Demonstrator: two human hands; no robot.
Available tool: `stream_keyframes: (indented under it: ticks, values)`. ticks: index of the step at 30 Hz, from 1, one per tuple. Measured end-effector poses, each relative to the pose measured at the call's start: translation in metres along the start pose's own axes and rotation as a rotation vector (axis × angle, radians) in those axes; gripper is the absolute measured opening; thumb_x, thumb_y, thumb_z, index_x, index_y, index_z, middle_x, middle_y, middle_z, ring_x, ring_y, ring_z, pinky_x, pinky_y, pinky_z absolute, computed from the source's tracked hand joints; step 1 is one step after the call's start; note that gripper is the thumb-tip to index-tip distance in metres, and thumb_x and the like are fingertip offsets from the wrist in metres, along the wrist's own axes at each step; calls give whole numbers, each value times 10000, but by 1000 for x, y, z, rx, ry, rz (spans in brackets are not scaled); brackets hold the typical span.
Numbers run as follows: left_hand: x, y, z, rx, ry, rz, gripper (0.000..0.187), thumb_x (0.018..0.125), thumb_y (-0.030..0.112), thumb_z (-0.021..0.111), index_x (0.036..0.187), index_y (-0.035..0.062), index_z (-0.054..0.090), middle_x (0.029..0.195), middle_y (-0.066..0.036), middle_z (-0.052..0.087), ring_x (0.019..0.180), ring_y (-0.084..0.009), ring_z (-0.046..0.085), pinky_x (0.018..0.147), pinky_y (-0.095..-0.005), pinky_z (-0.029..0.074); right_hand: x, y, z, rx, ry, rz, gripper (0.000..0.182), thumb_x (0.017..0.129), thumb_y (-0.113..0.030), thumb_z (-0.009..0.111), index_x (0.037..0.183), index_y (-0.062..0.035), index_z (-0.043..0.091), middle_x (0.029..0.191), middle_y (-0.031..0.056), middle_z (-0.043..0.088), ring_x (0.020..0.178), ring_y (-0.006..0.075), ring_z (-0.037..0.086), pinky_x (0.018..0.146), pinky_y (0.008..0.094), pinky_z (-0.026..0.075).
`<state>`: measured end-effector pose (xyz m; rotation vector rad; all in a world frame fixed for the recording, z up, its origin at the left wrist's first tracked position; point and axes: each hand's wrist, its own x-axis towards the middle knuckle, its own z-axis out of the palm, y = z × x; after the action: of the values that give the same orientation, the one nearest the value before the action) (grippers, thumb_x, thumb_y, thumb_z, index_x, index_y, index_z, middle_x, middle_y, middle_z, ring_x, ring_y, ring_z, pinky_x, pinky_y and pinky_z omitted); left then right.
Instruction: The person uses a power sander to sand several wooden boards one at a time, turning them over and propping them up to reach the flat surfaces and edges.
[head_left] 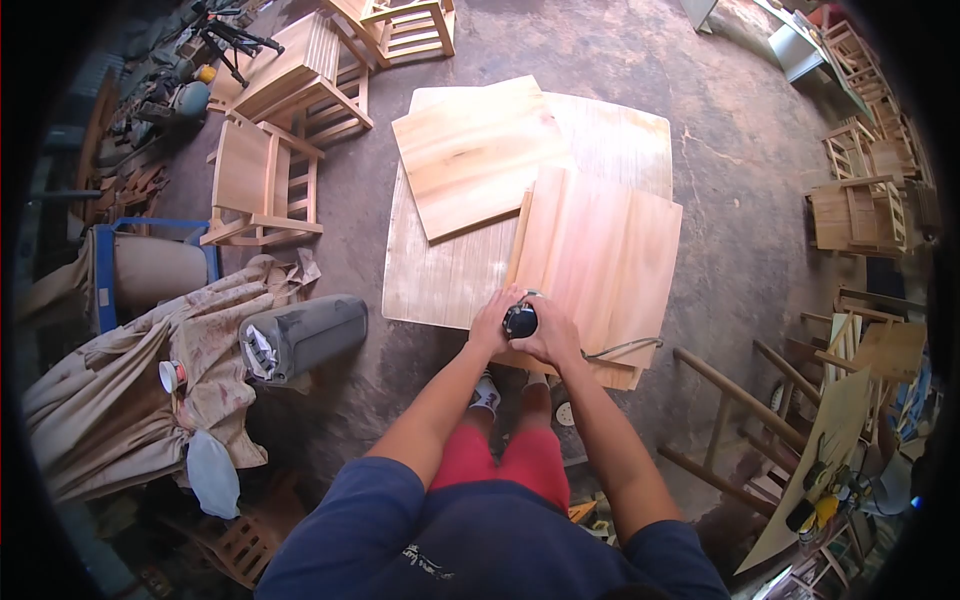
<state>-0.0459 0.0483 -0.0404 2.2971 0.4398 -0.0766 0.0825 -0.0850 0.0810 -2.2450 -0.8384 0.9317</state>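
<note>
A small dark round-topped tool sits at the near left edge of a stack of wooden panels. Around its left side my left hand is wrapped, and my right hand grips it from the right. From the tool a grey cable or hose runs right over the panels. Another wooden panel lies tilted farther back, partly beside the stack. Both rest on a large pale board. What lies under the tool is hidden by my hands.
Wooden chairs stand at the upper left. A grey plastic container and a draped cloth are on the left. Wooden legs of a frame and a leaning board with yellow tools are on the right.
</note>
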Motion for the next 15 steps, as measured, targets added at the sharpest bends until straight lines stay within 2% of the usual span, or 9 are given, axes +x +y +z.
stream_keyframes:
  ticks: [2,5,6,8,13,15]
  values:
    - [-26,13,0,-11,-49,-22,1132,615,231,959,1598,252,398,1695,-126,381,1554,-444,361,1202,-510,431,-24,-2,8,2,-28,55,831,599,-361,921,1339,-125,627,1352,144,687,1237,384,668,1007,484,564]
    - [-55,23,9,64,-60,-70,1163,613,246,966,1613,247,372,1716,-129,343,1588,-439,295,1234,-511,394,-48,9,28,25,-3,-8,827,594,-349,930,1335,-138,631,1361,151,683,1229,393,672,1005,491,566]
    - [-60,28,7,51,-136,-139,1158,630,258,961,1619,264,359,1736,-126,303,1609,-431,249,1247,-555,363,-54,6,28,5,8,-14,831,595,-343,934,1340,-136,629,1371,157,678,1223,396,676,1005,491,569]
    - [-58,34,5,66,-159,-156,1153,642,260,956,1624,279,352,1746,-120,283,1614,-430,238,1246,-594,344,-59,5,24,-3,-5,49,835,592,-344,933,1340,-132,628,1363,156,683,1215,395,679,998,492,573]
    - [-7,40,-4,116,-225,-137,1180,660,251,954,1651,320,317,1760,-104,247,1631,-418,197,1245,-655,314,-27,17,1,9,48,59,837,590,-338,924,1346,-135,625,1327,148,700,1193,390,689,983,493,581]
    - [26,30,3,166,-204,-111,1166,676,292,948,1657,329,319,1760,-107,248,1631,-421,195,1246,-670,303,-3,19,-17,-8,79,42,837,590,-332,919,1349,-139,624,1310,143,707,1179,386,694,974,493,585]
